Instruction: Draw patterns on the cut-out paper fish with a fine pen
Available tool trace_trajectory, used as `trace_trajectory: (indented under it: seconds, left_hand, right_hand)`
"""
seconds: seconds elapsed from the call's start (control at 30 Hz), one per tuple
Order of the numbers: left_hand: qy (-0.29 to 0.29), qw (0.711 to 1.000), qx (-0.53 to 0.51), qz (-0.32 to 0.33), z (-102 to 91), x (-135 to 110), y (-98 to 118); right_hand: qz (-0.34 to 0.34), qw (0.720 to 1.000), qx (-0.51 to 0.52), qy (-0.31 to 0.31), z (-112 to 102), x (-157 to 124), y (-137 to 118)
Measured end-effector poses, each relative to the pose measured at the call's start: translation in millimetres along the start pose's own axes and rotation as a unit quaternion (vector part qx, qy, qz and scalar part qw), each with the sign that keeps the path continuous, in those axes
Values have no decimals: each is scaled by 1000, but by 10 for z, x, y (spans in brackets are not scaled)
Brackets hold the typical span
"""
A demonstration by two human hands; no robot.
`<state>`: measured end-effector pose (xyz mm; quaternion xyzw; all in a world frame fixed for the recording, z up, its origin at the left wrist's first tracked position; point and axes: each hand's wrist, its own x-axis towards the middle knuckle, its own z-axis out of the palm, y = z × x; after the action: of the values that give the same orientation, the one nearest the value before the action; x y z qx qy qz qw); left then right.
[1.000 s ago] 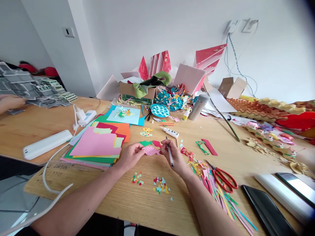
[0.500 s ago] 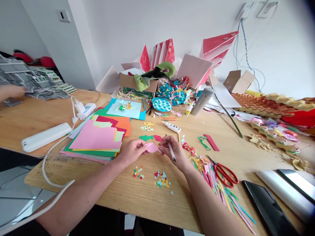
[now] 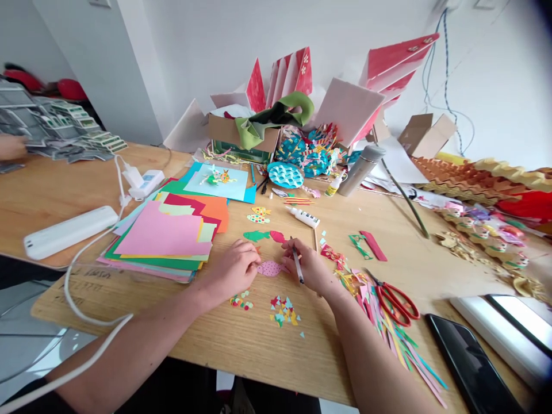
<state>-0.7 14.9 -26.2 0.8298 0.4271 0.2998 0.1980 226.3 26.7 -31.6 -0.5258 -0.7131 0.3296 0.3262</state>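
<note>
This looks like a craft workroom — a wide light-brown wooden table (image 3: 259, 356) bears a stack of coloured paper sheets (image 3: 159, 230) on the left, a pink, dotted, fish-shaped paper cut-out (image 3: 270, 268) in the middle, a white plastic glue bottle (image 3: 305, 217) farther back, and red-handled metal scissors (image 3: 380, 286) at the near right beside loose multicoloured paper strips (image 3: 382, 325). At the far side, red-and-white folded board pieces (image 3: 290, 75) crowd before a plain white wall (image 3: 215, 34) — and small grey-and-green building-like pieces (image 3: 64, 132) lie heaped at the far left.

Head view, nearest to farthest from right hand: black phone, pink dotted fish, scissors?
1. Pink dotted fish: just left of the right hand.
2. Scissors: to its right.
3. Black phone: farther right, past the scissors.
</note>
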Motion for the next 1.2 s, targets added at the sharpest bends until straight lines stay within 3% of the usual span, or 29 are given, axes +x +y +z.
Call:
trace_trajectory:
  seconds: [0.1, 0.2, 0.33, 0.53, 1.2]
  left_hand:
    - [-28, 999, 20, 35, -1, -16, 24]
    - [-52, 994, 67, 68, -17, -24, 34]
    - [-76, 986, 115, 92, -37, -24, 37]
    - [-94, 977, 161, 108, -58, -24, 77]
    - [-142, 957, 197, 158, -60, -36, 110]
  right_hand:
    - [-18, 997, -21, 78, -19, 0, -39]
    - [-21, 987, 71, 141, -28, -9, -111]
    - [34, 974, 206, 89, 26, -55, -226]
    - [68, 977, 202, 20, 205, -140, -261]
    - [34, 995, 62, 77, 306, -163, -147]
